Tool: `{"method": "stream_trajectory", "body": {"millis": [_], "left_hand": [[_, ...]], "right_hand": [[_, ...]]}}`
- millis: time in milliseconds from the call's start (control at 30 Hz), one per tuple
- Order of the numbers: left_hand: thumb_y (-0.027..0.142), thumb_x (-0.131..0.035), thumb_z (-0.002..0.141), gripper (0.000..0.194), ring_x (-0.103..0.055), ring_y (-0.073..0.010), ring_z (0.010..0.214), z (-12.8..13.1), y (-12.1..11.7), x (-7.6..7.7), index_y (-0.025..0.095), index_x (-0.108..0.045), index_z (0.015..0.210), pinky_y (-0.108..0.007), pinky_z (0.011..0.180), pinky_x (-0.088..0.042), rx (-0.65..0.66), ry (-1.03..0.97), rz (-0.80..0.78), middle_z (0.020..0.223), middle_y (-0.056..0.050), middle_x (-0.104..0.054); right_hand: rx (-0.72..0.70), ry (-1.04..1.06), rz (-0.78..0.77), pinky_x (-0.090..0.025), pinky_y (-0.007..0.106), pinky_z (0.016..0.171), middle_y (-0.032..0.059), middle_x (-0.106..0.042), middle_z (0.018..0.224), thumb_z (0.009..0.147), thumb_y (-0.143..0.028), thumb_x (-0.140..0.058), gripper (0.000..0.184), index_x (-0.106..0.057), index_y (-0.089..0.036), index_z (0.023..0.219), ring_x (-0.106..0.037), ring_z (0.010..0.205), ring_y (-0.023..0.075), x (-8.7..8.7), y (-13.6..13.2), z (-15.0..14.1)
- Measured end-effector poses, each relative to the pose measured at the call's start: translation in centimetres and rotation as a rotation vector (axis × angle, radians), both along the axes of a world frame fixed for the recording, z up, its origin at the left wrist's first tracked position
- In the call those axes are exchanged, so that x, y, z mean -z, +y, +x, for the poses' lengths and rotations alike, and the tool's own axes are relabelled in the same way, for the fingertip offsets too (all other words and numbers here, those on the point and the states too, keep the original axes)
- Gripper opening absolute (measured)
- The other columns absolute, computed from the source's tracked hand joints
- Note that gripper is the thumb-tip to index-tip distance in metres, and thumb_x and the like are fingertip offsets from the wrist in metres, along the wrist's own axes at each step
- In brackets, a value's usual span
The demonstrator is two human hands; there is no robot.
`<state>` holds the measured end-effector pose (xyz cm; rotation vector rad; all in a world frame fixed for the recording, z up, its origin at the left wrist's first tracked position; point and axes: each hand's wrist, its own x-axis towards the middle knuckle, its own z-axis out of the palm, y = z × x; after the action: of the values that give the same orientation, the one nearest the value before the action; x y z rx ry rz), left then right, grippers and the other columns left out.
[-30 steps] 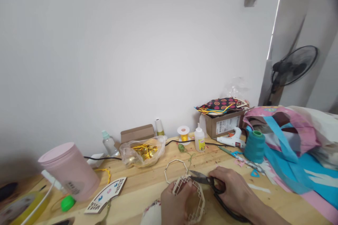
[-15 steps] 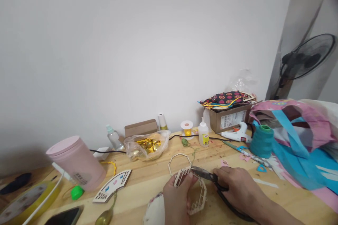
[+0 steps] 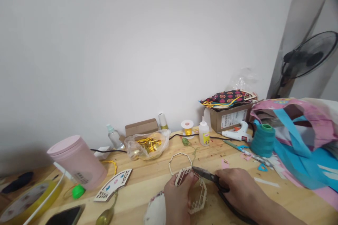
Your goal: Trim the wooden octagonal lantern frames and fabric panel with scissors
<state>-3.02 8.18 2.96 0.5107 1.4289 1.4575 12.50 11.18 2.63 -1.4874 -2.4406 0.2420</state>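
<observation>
My left hand (image 3: 177, 200) grips a pale wooden lattice piece (image 3: 196, 191) low in the middle of the wooden table (image 3: 148, 182). My right hand (image 3: 239, 190) is closed around the black handles of a pair of scissors (image 3: 211, 177), whose blades point left and touch the top of the lattice piece. A thin wooden octagon ring (image 3: 180, 161) lies just behind both hands. A white fabric piece (image 3: 155, 212) shows under my left wrist.
A pink canister (image 3: 77, 163), a fan-shaped wooden cutout (image 3: 113, 184), a green cap (image 3: 77, 191) and a phone (image 3: 64, 215) lie left. Behind are a bag of gold trim (image 3: 146, 145), glue bottle (image 3: 203, 134), glue gun (image 3: 237, 134), teal thread cone (image 3: 262, 140), cardboard box (image 3: 229, 117), pink and blue fabric (image 3: 298, 137).
The view has shifted slightly, so everything sits a bit further right and higher. Both hands stay on the lattice piece and scissors, with the blades still at its top edge.
</observation>
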Motion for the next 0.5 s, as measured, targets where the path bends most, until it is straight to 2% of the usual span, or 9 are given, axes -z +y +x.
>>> {"method": "stream_trajectory", "body": {"millis": [100, 200, 333, 400, 500], "left_hand": [[0.021, -0.068, 0.058, 0.017, -0.059, -0.0109, 0.047, 0.2, -0.1, -0.2, 0.009, -0.062, 0.069, -0.011, 0.027, -0.024, 0.051, 0.033, 0.020, 0.063, -0.008, -0.069], [0.024, -0.068, 0.058, 0.019, -0.060, -0.0121, 0.051, 0.3, -0.2, -0.3, 0.010, -0.063, 0.069, -0.012, 0.030, -0.031, 0.108, 0.021, 0.054, 0.061, -0.007, -0.068], [0.024, -0.069, 0.057, 0.019, -0.061, -0.0124, 0.055, 0.0, 0.0, -0.2, 0.010, -0.062, 0.068, -0.011, 0.028, -0.027, 0.086, -0.043, 0.061, 0.065, -0.008, -0.068], [0.023, -0.070, 0.056, 0.019, -0.062, -0.0125, 0.057, -0.1, 0.1, -0.3, 0.010, -0.062, 0.068, -0.011, 0.030, -0.027, 0.080, -0.067, 0.075, 0.066, -0.008, -0.069], [0.024, -0.069, 0.057, 0.020, -0.063, -0.0141, 0.063, -0.4, 0.2, -0.3, 0.011, -0.061, 0.070, -0.010, 0.027, -0.021, 0.078, -0.055, 0.072, 0.069, -0.009, -0.069]], "right_hand": [[0.043, 0.000, -0.007, -0.026, 0.022, 0.047, 0.0041, -0.066, 0.060, 0.061, -0.007, -0.043, 0.020, -0.059, -0.020, 0.059, -0.059, 0.056, 0.0159, 0.3, 0.4, 0.0], [0.047, 0.088, -0.017, -0.030, 0.021, 0.049, 0.0038, -0.065, 0.059, 0.066, -0.009, -0.042, 0.022, -0.060, -0.020, 0.059, -0.057, 0.055, 0.0148, 0.3, 1.0, 0.4], [0.041, 0.267, -0.095, -0.033, 0.021, 0.050, 0.0013, -0.065, 0.060, 0.072, -0.022, -0.044, 0.020, -0.062, -0.022, 0.064, -0.056, 0.054, 0.0140, -0.4, 1.3, 1.0], [0.031, 0.285, -0.115, -0.033, 0.021, 0.049, 0.0006, -0.065, 0.061, 0.073, -0.028, -0.046, 0.019, -0.063, -0.022, 0.067, -0.055, 0.054, 0.0143, -0.7, 1.3, 1.2], [-0.032, 0.261, -0.098, -0.031, 0.022, 0.049, -0.0015, -0.062, 0.058, 0.071, -0.032, -0.050, 0.016, -0.063, -0.023, 0.069, -0.053, 0.053, 0.0140, -1.0, 1.2, 1.6]]}}
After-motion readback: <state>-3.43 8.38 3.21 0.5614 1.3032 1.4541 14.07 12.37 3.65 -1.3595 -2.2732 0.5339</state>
